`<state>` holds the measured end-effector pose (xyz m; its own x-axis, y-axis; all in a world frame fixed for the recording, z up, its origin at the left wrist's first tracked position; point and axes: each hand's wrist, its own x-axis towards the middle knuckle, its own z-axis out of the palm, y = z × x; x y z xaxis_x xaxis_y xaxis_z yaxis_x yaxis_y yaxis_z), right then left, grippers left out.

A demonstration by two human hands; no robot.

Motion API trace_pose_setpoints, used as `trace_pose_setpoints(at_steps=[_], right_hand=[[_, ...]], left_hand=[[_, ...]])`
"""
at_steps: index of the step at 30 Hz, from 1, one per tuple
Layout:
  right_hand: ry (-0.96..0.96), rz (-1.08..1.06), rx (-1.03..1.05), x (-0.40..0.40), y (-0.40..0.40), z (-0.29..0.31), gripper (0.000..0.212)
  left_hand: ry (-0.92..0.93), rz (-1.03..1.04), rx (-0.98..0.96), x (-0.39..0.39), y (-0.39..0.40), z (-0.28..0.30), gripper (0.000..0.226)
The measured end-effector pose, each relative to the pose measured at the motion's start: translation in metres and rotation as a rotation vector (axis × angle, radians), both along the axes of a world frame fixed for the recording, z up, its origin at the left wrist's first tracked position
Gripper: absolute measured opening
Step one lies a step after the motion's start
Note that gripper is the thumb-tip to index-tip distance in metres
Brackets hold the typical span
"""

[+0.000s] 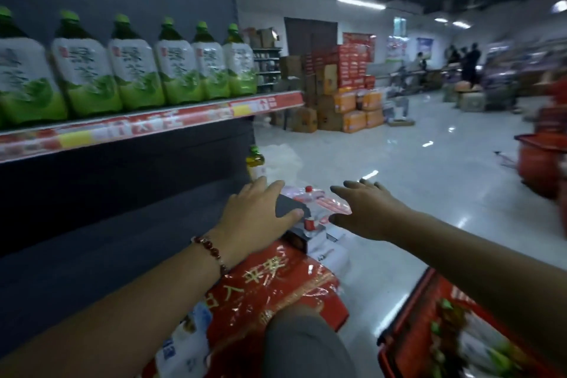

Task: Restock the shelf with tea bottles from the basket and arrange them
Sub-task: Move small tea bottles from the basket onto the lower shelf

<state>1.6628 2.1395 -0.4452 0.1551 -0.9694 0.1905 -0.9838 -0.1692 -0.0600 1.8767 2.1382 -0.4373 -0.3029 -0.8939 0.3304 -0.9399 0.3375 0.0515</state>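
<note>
Shop aisle, glossy pale floor (pixel 414 169), dark shelving on your left, frame is motion-blurred. Nearest you, bottom right, the red basket (pixel 408 322) sits on the floor with tea bottles (pixel 478 344) lying in it, green caps and white-green labels, count unclear from blur. Bottom centre, your grey-clad knee (pixel 303 344) and red printed packages (pixel 276 288) stacked by the shelf foot. Your left hand (pixel 257 215), bead bracelet (pixel 211 253) on the wrist, is spread flat, fingers apart, holding nothing, thumb lying over a dark object you can't identify. Your right hand (pixel 365 212) is also open, fingers splayed, empty, hovering just beside the left; between them lie clear-wrapped bottles with red caps (pixel 313 205). Just past the left hand one tea bottle (pixel 255 161) stands upright at the end of the lower shelf level. Up left, the shelf (pixel 147 124) with a red and yellow price strip carries a row of six tea bottles (pixel 135 70), upright, labels forward, touching side by side. Farther right, another red basket (pixel 540 163) sits on the floor. At the back are stacked cartons (pixel 340 95), orange and red, against the wall, and a few people (pixel 466 64) standing far off, too blurred for detail.
</note>
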Motion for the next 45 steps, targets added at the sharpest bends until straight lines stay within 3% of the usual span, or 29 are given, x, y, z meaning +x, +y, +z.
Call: trace_pose_setpoints(at_steps=[7,14,19,24,31,35,39,45], right_hand=[[-0.06,-0.288,0.199,-0.117,0.029,-0.099,0.072],[-0.147,-0.503,0.419,-0.188,0.071,-0.215,0.07],[-0.19,-0.596,0.561,-0.206,0.084,-0.305,0.075],[-0.143,-0.665,0.631,-0.211,0.076,-0.366,0.076],[0.018,-0.709,0.654,-0.223,0.048,-0.409,0.098],[0.083,-0.742,0.63,-0.234,0.042,-0.422,0.086],[0.079,-0.78,0.586,-0.248,0.039,-0.427,0.087],[0.111,-0.761,0.559,-0.252,0.035,-0.427,0.071]], left_hand=[[0.011,-0.26,0.166,-0.122,-0.012,-0.085,0.073],[-0.127,-0.506,0.35,-0.224,0.001,-0.174,0.069],[-0.214,-0.622,0.388,-0.259,0.002,-0.22,0.065],[-0.229,-0.688,0.553,-0.263,-0.005,-0.255,0.053],[-0.241,-0.712,0.603,-0.276,-0.026,-0.268,0.051],[-0.198,-0.723,0.697,-0.282,-0.038,-0.273,0.053],[-0.182,-0.711,0.716,-0.278,-0.048,-0.277,0.05],[-0.185,-0.69,0.728,-0.272,-0.057,-0.277,0.049]])
